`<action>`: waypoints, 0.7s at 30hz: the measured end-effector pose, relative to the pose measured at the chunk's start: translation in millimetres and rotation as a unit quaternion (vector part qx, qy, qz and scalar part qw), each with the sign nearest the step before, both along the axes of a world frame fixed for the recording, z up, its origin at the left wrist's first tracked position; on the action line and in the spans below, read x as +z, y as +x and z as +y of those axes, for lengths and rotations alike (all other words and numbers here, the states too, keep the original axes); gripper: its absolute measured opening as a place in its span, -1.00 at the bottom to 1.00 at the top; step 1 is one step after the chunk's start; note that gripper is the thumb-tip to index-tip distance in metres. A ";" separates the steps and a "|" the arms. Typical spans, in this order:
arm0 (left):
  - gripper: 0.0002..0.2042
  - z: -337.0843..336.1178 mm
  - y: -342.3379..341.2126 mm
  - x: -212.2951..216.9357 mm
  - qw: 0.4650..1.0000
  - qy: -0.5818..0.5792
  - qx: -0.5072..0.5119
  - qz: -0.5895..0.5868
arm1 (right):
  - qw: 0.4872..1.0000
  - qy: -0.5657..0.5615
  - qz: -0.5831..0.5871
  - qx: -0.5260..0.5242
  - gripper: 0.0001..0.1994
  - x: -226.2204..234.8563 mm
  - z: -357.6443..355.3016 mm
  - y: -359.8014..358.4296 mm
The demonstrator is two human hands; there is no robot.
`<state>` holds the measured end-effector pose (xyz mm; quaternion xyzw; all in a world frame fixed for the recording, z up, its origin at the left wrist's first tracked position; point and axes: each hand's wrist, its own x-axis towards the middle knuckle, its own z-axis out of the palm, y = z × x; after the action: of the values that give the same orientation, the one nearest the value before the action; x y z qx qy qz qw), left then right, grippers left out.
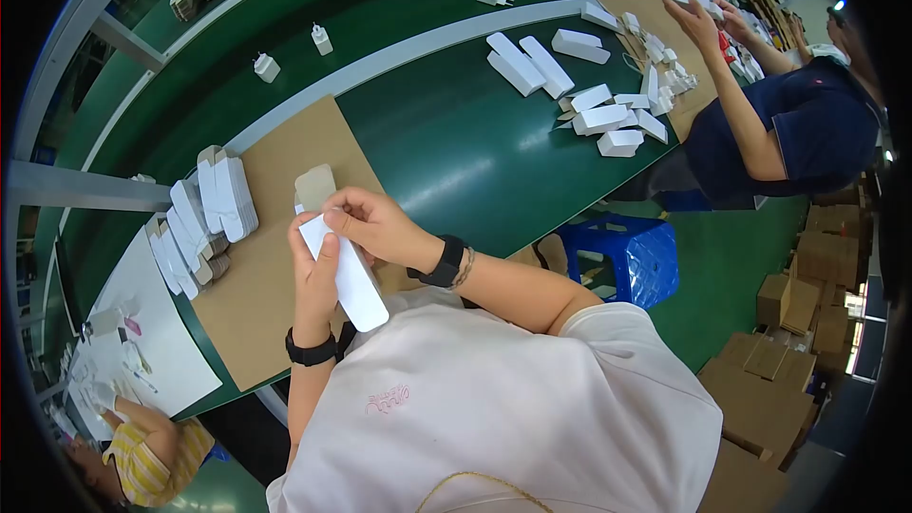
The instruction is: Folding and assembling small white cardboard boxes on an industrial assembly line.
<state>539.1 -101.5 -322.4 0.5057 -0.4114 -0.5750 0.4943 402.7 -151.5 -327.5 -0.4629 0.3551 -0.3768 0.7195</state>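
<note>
In front of my chest I hold a long white carton (355, 287), tilted, with a grey-brown end flap (314, 186) standing up at its far end. My left hand (314, 283) is closed around the carton's left side, its thumb on the white face. The fingers and thumb of my right hand (382, 228) pinch the carton near its far end. What lies under the right fingertips is hidden. Left of my hands, stacks of flattened white cartons (228, 198) rest on a brown cardboard sheet (271, 309).
Folded white boxes (600, 121) lie on the green table (432, 147). White plug adapters (267, 67) stand on the green belt (399, 14) beyond. A co-worker in navy (807, 123) handles a white box at right; another in yellow stripes (147, 461) sits left. A blue stool (627, 261) stands nearby.
</note>
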 end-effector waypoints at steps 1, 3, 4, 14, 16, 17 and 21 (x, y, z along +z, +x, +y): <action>-0.50 2.4 -1.1 3.4 0.999 0.030 -0.018 0.019 | 1.000 0.001 0.000 0.001 -0.75 1.9 -3.1 -3.9; -0.56 4.2 -1.0 -0.5 0.997 0.062 -0.034 0.038 | 0.992 0.073 0.015 0.105 -0.81 4.1 -9.0 -10.2; -0.57 5.1 -1.0 -7.3 0.999 0.036 -0.018 0.011 | 0.991 0.074 0.012 0.112 -0.81 5.4 -7.6 -10.7; -0.30 7.1 14.2 -6.2 0.992 0.024 -0.118 -0.023 | 0.993 -0.064 0.036 0.097 -0.77 13.6 -16.0 -29.6; -0.28 8.1 14.2 3.4 0.991 0.035 -0.126 -0.040 | 0.993 -0.052 0.052 0.092 -0.76 20.0 -19.1 -28.9; -0.27 8.2 12.7 7.9 0.990 0.017 -0.128 -0.062 | 0.993 -0.049 0.049 0.098 -0.76 21.1 -19.3 -29.1; -0.26 7.8 13.3 13.6 0.984 0.016 -0.137 -0.116 | 0.992 -0.041 0.052 0.104 -0.77 22.0 -20.3 -30.6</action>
<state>552.3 -93.7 -308.8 0.5160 -0.5220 -0.5812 0.3514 372.1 -171.8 -305.5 -0.5454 0.3262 -0.2894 0.7158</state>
